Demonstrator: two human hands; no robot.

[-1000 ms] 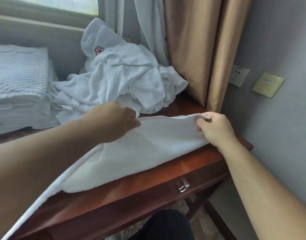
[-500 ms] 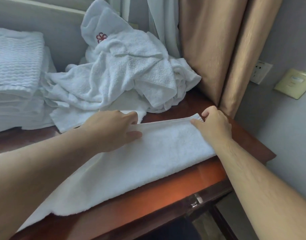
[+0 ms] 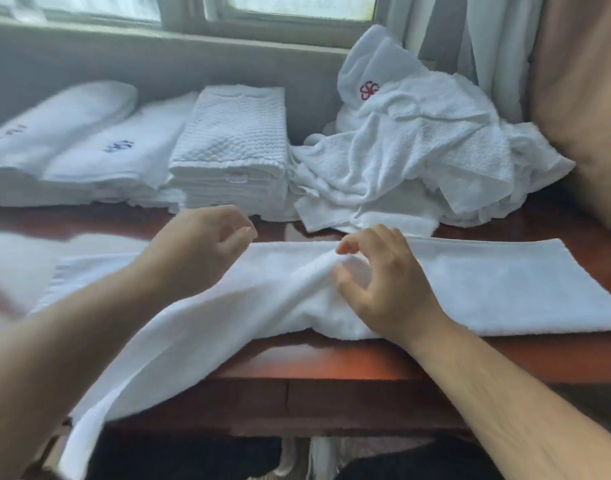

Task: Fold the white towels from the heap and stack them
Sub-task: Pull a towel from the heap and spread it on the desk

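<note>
Long white towel [image 3: 487, 282] is lying across the front of the wooden table [image 3: 331, 362], its left end drooping over the near edge. Right hand [image 3: 387, 285] is resting mid-towel, wrist low, thumb and forefinger curling round a raised ridge of cloth and pinching it. Left hand [image 3: 200, 251] is hovering at the towel's far edge, forearm angling in from the left, fingers loosely curled and empty. Heap [image 3: 418, 157] is sitting back right by the curtain [image 3: 581, 98], with a folded stack [image 3: 231, 147] just beside it.

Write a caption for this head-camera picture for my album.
Head view: right hand pinches a crease in the towel spread on the wooden table, left hand hovering, heap and folded stacks behind.
</note>
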